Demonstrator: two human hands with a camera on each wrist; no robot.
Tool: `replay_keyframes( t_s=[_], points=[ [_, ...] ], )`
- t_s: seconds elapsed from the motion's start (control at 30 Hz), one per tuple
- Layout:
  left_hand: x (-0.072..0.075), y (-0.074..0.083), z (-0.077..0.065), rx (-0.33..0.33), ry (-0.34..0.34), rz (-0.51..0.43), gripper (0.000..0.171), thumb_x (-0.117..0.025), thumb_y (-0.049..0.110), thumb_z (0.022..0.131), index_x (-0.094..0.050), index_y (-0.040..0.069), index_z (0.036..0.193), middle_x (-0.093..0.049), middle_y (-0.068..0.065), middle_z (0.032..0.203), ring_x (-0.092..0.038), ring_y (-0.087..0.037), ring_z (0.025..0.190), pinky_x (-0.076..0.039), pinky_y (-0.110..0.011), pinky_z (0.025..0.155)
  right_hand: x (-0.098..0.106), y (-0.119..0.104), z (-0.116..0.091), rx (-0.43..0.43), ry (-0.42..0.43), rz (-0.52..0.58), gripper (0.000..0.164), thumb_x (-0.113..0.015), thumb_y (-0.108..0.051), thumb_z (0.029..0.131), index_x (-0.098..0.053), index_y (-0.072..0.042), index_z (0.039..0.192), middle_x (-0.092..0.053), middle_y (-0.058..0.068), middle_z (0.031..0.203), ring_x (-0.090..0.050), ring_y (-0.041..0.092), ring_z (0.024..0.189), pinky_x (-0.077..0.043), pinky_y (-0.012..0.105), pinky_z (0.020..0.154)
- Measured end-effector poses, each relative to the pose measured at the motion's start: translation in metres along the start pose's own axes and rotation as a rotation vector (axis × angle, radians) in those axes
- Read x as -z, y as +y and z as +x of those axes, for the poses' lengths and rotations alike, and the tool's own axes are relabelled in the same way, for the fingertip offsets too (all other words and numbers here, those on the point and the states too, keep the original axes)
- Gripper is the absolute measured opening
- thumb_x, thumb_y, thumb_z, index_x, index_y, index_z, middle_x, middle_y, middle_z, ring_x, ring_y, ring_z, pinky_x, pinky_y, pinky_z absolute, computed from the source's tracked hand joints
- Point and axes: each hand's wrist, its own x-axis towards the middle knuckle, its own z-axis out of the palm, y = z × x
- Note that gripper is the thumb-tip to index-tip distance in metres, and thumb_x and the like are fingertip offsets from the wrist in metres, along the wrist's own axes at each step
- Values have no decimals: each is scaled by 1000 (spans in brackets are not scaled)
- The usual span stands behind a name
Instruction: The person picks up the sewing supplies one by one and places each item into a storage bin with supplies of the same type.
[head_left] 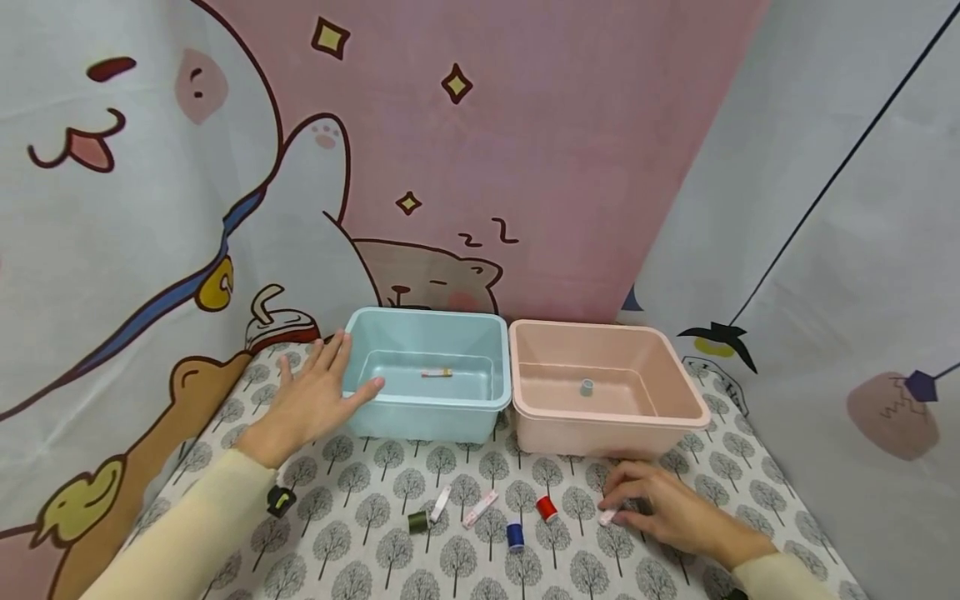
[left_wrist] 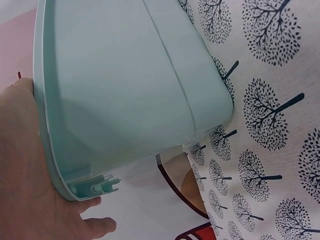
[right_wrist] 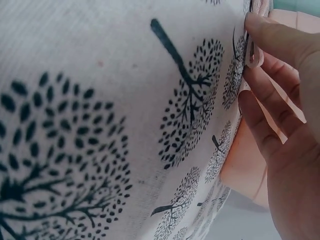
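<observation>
My left hand rests against the left rim of a light blue bin, fingers spread and straight. In the left wrist view, that hand lies along the bin's edge. My right hand is low over the table before the pink bin. Its thumb and fingers pinch a small pale pink strip. In the right wrist view the strip shows a rounded, loop-like end, partly hidden by the fingers. A small white stick with an orange-yellow band lies inside the blue bin.
On the tree-print cloth lie a green thread spool, a blue spool, a red spool, a white strip and a pinkish strip. A pale grey spool sits in the pink bin. Printed curtains stand behind.
</observation>
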Motion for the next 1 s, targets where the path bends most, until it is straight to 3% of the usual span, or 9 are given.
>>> replay_keyframes(
  t_s=[0.1,0.2,0.7,1.0],
  points=[
    [0,0,0,-1,-1,4,116,-37,88,112,-10,3,187,-4,-18,197,-9,-56,181,11,-94,132,-1,1,1,0,-4,17,29,-96,-21,98,-88,-42,115,-75,-22,118,-73,11,118,-66,33,102],
    [0,0,-1,-2,-3,10,118,-35,90,111,-10,3,187,-4,-18,198,-9,-56,181,10,-95,132,-2,2,2,-7,-11,32,28,-95,-20,99,-88,-42,115,-75,-23,115,-72,4,113,-66,33,96],
    [1,1,-1,-7,15,9,115,-39,86,113,-11,3,187,-5,-18,197,-11,-57,181,10,-95,132,1,1,5,-26,1,-1,28,-94,-20,99,-87,-40,116,-76,-23,114,-70,-3,106,-65,28,85],
    [0,1,-2,-11,23,13,114,-37,86,113,-12,3,186,-6,-19,197,-11,-57,180,11,-94,132,4,-8,9,-19,42,-100,32,-98,-19,93,-88,-39,116,-75,-23,112,-70,-2,103,-69,28,84]
  ],
)
